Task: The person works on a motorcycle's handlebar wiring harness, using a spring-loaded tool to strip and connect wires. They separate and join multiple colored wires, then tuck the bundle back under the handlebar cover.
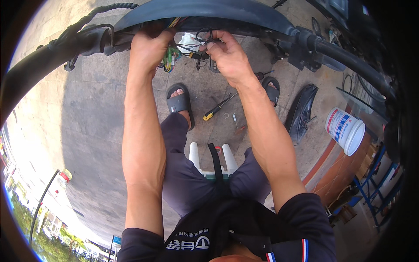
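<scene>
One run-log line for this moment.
left hand: at coloured wires, grip hidden | right hand: fingertips at thin black wire | screwdriver: on paving

You have bright daylight, strongest on your left, where the paved ground point(41, 115) washes out toward white beyond a broad shadow point(94, 144). Your far right sinks into dimness. Fisheye distortion bows the handlebar point(41, 70) (black vignetting swallows the corners), and the thin wires point(173, 54) look soft in fine detail.
</scene>
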The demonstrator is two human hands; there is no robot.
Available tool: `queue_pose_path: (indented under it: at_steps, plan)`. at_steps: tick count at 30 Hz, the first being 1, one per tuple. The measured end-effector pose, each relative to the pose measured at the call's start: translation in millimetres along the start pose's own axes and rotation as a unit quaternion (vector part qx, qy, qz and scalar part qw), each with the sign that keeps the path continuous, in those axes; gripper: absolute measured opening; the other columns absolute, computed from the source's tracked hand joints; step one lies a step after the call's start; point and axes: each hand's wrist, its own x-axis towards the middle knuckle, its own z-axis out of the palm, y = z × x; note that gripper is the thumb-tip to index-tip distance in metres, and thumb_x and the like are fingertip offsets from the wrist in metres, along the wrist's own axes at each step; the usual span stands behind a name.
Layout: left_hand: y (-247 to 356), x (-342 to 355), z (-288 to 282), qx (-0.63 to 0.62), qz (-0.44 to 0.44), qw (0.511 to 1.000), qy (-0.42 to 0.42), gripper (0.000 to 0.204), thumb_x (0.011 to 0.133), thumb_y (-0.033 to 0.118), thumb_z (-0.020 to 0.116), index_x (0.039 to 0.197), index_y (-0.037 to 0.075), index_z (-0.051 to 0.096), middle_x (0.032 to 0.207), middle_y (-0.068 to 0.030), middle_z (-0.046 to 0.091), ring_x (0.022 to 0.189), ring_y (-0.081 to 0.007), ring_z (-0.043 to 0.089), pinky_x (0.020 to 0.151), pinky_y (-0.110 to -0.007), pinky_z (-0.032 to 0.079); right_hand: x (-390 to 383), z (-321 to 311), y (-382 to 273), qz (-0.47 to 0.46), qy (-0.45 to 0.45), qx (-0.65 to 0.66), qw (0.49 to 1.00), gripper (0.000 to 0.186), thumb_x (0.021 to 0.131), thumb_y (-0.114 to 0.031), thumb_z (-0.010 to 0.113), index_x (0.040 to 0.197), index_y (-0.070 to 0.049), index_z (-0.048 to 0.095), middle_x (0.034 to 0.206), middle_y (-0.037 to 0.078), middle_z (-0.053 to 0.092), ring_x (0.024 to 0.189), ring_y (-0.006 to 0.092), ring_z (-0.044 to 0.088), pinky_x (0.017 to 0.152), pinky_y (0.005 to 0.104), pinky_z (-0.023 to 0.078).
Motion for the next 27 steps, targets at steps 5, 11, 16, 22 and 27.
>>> queue_pose_path:
  at_steps: [5,11,16,22,27]
  plan:
    - [-2.1,2.1,1.3,0.022,0.021,0.999,0.016,0.031,0.088,0.013,0.070,0.112,-0.005,0.068,0.101,-0.0083,0.071,0.088,-0.0159,0.062,0.085,-0.030,0.047,-2.9,5.3,-2.1,0.001,-0.006,0.059,0.998,0.040,0.097,-0.010,0.062,0.135,-0.002,0.053,0.090,0.003,0.067,0.075,0.0087,0.056,0.069,0.0245,0.047]
    - [5.4,-5.4,2.3,0.103,0.065,0.991,0.054,0.039,0.085,0.019,0.073,0.115,-0.006,0.068,0.103,-0.0121,0.071,0.092,-0.0200,0.065,0.086,-0.031,0.049,-0.2,10.0,2.2,0.001,0.015,0.025,1.000,0.048,0.091,-0.003,0.067,0.134,0.006,0.048,0.090,0.005,0.066,0.074,0.0099,0.056,0.068,0.0248,0.048]
    - [15.4,-26.5,9.9,0.298,0.154,0.939,0.071,0.038,0.081,0.026,0.074,0.114,0.006,0.074,0.116,-0.0193,0.064,0.115,-0.0349,0.057,0.100,-0.042,0.045,-0.6,9.7,4.6,-0.054,0.014,-0.025,0.998,0.045,0.091,0.000,0.064,0.133,0.006,0.047,0.094,0.008,0.069,0.083,0.0100,0.062,0.073,0.0244,0.050]
    - [10.6,-38.1,24.4,0.386,0.127,0.914,0.013,0.027,0.086,0.030,0.067,0.109,0.019,0.079,0.149,-0.0230,0.044,0.142,-0.0504,0.028,0.114,-0.063,0.027,-2.0,17.7,6.7,-0.132,0.034,-0.057,0.989,0.034,0.089,-0.002,0.063,0.121,0.006,0.053,0.094,0.014,0.073,0.079,0.0155,0.068,0.073,0.0290,0.055]
    - [8.5,-37.6,25.5,0.422,0.140,0.895,0.024,0.026,0.088,0.030,0.068,0.109,0.018,0.078,0.151,-0.0206,0.045,0.142,-0.0487,0.030,0.117,-0.056,0.027,-3.8,15.0,3.0,-0.119,0.029,-0.075,0.990,0.033,0.089,-0.004,0.064,0.120,0.006,0.056,0.092,0.014,0.074,0.079,0.0150,0.068,0.073,0.0290,0.055]
